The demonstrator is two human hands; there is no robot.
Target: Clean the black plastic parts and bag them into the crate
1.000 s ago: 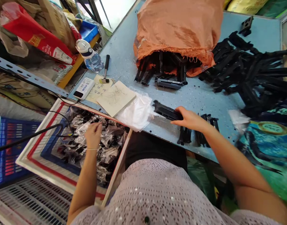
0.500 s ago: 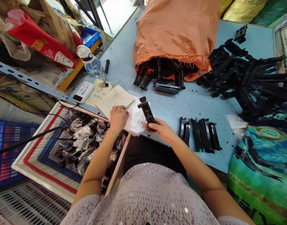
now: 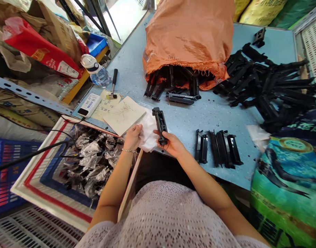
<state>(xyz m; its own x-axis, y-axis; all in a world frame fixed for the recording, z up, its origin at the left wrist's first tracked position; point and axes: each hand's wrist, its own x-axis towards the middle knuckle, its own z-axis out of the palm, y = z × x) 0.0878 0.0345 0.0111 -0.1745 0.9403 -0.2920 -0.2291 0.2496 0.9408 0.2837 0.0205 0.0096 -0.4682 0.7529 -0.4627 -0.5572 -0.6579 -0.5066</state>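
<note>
My right hand grips a long black plastic bracket by its lower end, fingers wrapped round it and its far end tilted up. My left hand is closed in a pinch at the left edge of clear plastic bags, which lie at the front edge of the table. The bracket is just over the right side of these bags. A square of stained cardboard lies behind my left hand. To the right, several similar black brackets are lined up side by side.
An orange woven sack spills black brackets. A pile of brackets lies at right, near a green-blue sack. A hammer, water bottle and white power bank are at left. Below, a white crate holds bagged parts.
My left hand has drawn back off the cardboard to the edge of the plastic bags, its thumb now up. My right hand has turned the bracket slightly and brought it a little left.
</note>
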